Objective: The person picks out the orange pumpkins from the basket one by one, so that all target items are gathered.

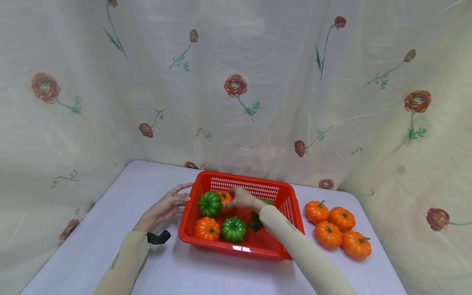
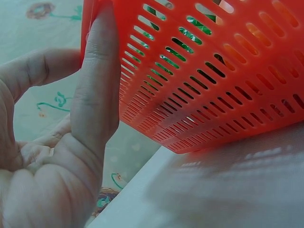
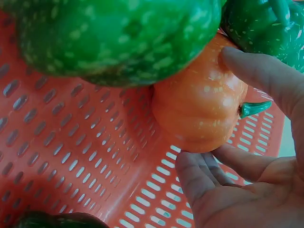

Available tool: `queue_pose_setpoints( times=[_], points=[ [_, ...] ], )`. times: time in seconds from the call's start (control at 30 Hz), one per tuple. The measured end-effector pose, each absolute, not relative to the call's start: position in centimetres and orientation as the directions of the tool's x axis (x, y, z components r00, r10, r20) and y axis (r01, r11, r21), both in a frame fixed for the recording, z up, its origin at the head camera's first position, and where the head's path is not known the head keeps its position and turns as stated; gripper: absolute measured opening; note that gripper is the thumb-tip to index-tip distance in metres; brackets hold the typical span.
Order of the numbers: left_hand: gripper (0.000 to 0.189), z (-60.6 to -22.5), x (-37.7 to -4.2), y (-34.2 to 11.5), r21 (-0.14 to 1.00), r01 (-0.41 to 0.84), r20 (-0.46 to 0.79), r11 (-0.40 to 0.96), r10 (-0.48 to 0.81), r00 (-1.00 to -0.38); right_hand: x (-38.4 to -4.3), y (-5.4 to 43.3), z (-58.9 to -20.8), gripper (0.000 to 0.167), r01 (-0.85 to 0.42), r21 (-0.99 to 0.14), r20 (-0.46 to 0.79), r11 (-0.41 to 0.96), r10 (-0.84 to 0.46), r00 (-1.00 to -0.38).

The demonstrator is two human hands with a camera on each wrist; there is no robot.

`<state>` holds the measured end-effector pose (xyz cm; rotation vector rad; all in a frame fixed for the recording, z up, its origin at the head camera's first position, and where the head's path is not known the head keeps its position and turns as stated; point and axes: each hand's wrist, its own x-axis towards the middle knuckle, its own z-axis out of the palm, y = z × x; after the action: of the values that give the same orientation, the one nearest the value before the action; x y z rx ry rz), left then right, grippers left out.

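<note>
Left hand [image 2: 57, 166] touching red basket [image 2: 211, 92] at its edge; green things [image 2: 198, 24] and orange things [image 2: 270, 21] showing through basket's slotted side; table [image 2: 237, 175] beneath basket; flowered curtain [image 2: 52, 102] behind basket

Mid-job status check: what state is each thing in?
Red basket: mouth up on table, partly filled
Left hand: touching basket's left end
Right hand: gripping rear orange pumpkin
Rear orange pumpkin: held, inside basket
Front orange pumpkin: in basket, not held
Three green pumpkins: in basket, not held
Four orange pumpkins: on table outside basket
</note>
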<state>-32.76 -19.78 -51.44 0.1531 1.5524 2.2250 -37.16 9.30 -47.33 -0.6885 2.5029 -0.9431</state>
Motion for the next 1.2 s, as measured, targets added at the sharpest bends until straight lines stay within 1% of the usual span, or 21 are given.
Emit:
queue_pose_setpoints(
  times=[0.03, 0.1, 0.23, 0.37, 0.5, 0.7, 0.77, 0.87, 0.97, 1.1, 1.2],
  points=[
    [0.061, -51.4, -32.7, -19.8, 0.918, -0.275, -0.147, -0.286, 0.399, -0.905, -37.2, 9.3, -47.4, 0.053, -0.316, -0.684, -0.169, 0.657, -0.564, -0.808],
    [0.061, -51.4, -32.7, -19.8, 0.920, -0.274, -0.149, -0.281, 0.396, -0.906, -37.2, 9.3, -47.6, 0.060, -0.306, -0.680, -0.169, 0.667, -0.548, -0.819],
    [0.060, -51.3, -32.7, -19.9, 0.925, -0.269, -0.152, -0.268, 0.388, -0.909, -37.2, 9.3, -47.9, 0.065, -0.300, -0.678, -0.156, 0.671, -0.530, -0.833],
    [0.060, -51.3, -32.8, -19.9, 0.927, -0.271, -0.157, -0.260, 0.388, -0.908, -37.1, 9.2, -47.9, 0.053, -0.301, -0.672, -0.149, 0.676, -0.522, -0.840],
    [0.061, -51.4, -32.8, -19.8, 0.921, -0.279, -0.157, -0.270, 0.399, -0.903, -37.0, 9.3, -47.8, 0.042, -0.312, -0.639, -0.147, 0.703, -0.510, -0.848],
    [0.063, -51.4, -32.7, -19.7, 0.914, -0.287, -0.154, -0.287, 0.409, -0.899, -36.8, 9.8, -47.7, 0.034, -0.301, -0.634, -0.171, 0.713, -0.508, -0.844],
    [0.063, -51.4, -32.7, -19.8, 0.918, -0.284, -0.158, -0.276, 0.403, -0.902, -36.6, 10.0, -47.6, 0.036, -0.296, -0.640, -0.179, 0.709, -0.513, -0.839],
    [0.063, -51.4, -32.6, -19.7, 0.923, -0.280, -0.163, -0.264, 0.391, -0.906, -36.4, 10.3, -47.2, 0.047, -0.300, -0.636, -0.181, 0.711, -0.515, -0.838],
    [0.063, -51.4, -32.6, -19.7, 0.925, -0.278, -0.164, -0.259, 0.387, -0.907, -36.2, 10.7, -46.7, 0.055, -0.329, -0.613, -0.169, 0.719, -0.526, -0.834],
    [0.064, -51.3, -32.6, -19.7, 0.923, -0.281, -0.167, -0.262, 0.385, -0.908, -35.8, 11.3, -45.8, 0.056, -0.355, -0.591, -0.161, 0.724, -0.537, -0.828],
    [0.063, -51.3, -32.8, -19.8, 0.921, -0.284, -0.165, -0.266, 0.394, -0.904, -35.3, 11.9, -44.8, 0.062, -0.330, -0.601, -0.173, 0.728, -0.521, -0.836]
  ],
)
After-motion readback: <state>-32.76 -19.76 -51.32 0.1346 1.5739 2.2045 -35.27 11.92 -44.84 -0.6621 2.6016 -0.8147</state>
